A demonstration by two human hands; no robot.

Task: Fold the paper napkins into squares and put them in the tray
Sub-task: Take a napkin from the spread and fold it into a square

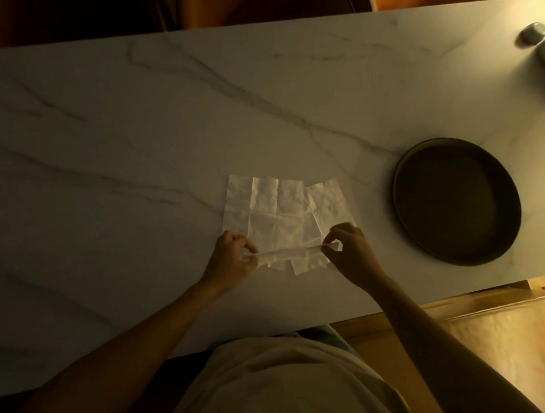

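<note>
Several white paper napkins (280,206) lie spread and overlapping on the marble table, creased from earlier folds. My left hand (233,258) pinches the near left corner of the top napkin. My right hand (349,249) pinches its near right corner. Between the two hands the napkin's near edge (287,252) is lifted off the pile and stretched taut. A round dark tray (401,175) sits to the right of the napkins, with nothing in it.
The white marble table (136,118) stretches far to the left and back. A small grey round object (532,34) and part of a pale dish stand at the far right corner. The table's near edge ends just right of my right forearm, above a wooden floor.
</note>
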